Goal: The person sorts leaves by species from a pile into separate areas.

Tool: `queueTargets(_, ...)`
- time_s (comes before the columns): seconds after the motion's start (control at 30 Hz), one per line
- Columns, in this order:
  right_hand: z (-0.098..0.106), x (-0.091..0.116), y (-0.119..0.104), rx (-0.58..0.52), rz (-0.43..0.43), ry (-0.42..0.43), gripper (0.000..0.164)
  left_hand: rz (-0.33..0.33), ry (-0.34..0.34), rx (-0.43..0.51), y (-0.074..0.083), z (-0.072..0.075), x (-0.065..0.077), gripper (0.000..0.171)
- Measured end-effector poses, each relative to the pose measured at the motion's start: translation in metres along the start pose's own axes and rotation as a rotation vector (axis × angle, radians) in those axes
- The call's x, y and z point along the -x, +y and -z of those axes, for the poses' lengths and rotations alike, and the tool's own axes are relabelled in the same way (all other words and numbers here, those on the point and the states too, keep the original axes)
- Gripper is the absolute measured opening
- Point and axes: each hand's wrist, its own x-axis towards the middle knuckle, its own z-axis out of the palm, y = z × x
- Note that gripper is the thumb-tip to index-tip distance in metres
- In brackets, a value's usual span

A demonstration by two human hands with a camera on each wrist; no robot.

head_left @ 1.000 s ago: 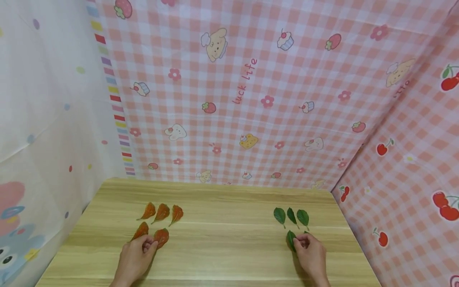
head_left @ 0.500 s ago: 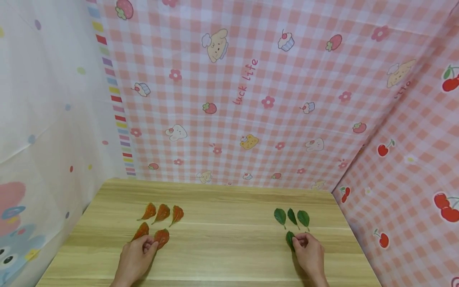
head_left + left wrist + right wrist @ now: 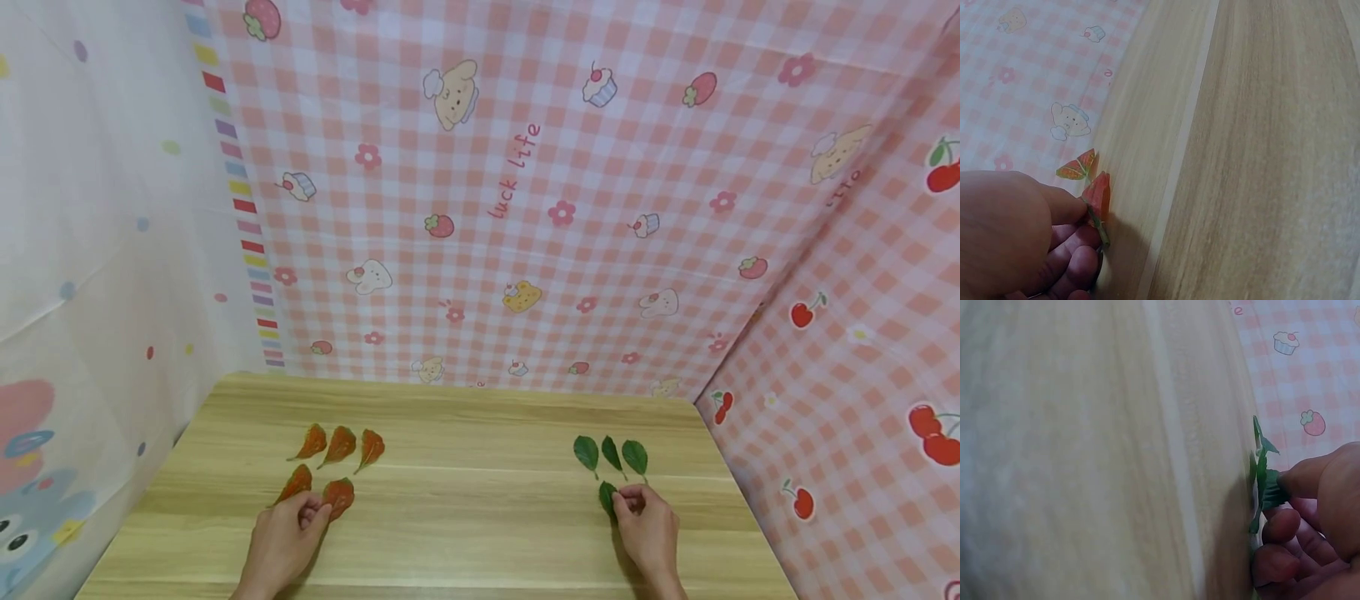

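In the head view my left hand (image 3: 287,533) pinches a red-orange leaf (image 3: 340,497) between thumb and fingers, low over the table. A second orange leaf (image 3: 297,481) lies just beyond its knuckles, partly covered by the hand. The left wrist view shows the pinched red leaf (image 3: 1099,190) with its stem at the fingertips. My right hand (image 3: 649,527) pinches a dark green leaf (image 3: 607,497), whose lower part the thumb hides. From the right wrist, that green leaf (image 3: 1274,489) stands at the thumb tip, with more green behind it.
A row of three orange leaves (image 3: 340,445) lies behind the left hand. Three green leaves (image 3: 611,454) lie in a row behind the right hand. The wooden table (image 3: 465,517) ends at a pink checked cloth (image 3: 480,250), with more cloth at both sides.
My right hand has shifted slightly left, and less of its green leaf shows; a green tip beyond its knuckles is now hidden. The left hand holds its leaf in the same place.
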Motion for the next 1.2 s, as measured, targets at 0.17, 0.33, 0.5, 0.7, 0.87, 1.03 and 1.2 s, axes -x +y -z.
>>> queueTargets(0.17,-0.0016,-0.0003,0.0021,0.002,0.003,0.0,0.006,0.0,-0.002,0.002,-0.0007,0.0002,0.0,0.013)
queueTargets(0.33,-0.0015,-0.0001,0.0021,0.003,0.007,-0.005,0.008,-0.003,0.0,0.012,-0.0018,0.0,0.0005,0.013)
queueTargets(0.5,0.0,0.0006,0.0003,0.0,-0.004,-0.02,0.011,-0.007,0.008,0.023,-0.0014,-0.0004,0.0004,0.014)
queueTargets(0.7,0.0017,0.0017,-0.0015,-0.007,-0.015,-0.035,0.014,0.0,0.002,0.045,0.0,-0.0006,0.0003,0.015)
queueTargets(0.87,0.0023,0.0024,-0.0013,-0.001,-0.009,-0.03,0.014,0.002,-0.005,0.056,-0.0005,-0.0008,0.0005,0.017)
queueTargets(1.03,0.0025,0.0029,-0.0009,0.002,-0.011,-0.029,0.014,0.005,-0.014,0.059,-0.0005,-0.0005,0.0009,0.016)
queueTargets(1.2,0.0023,0.0033,-0.0012,0.001,-0.02,-0.033,0.015,0.004,-0.013,0.07,0.0004,0.0013,0.0022,0.014)
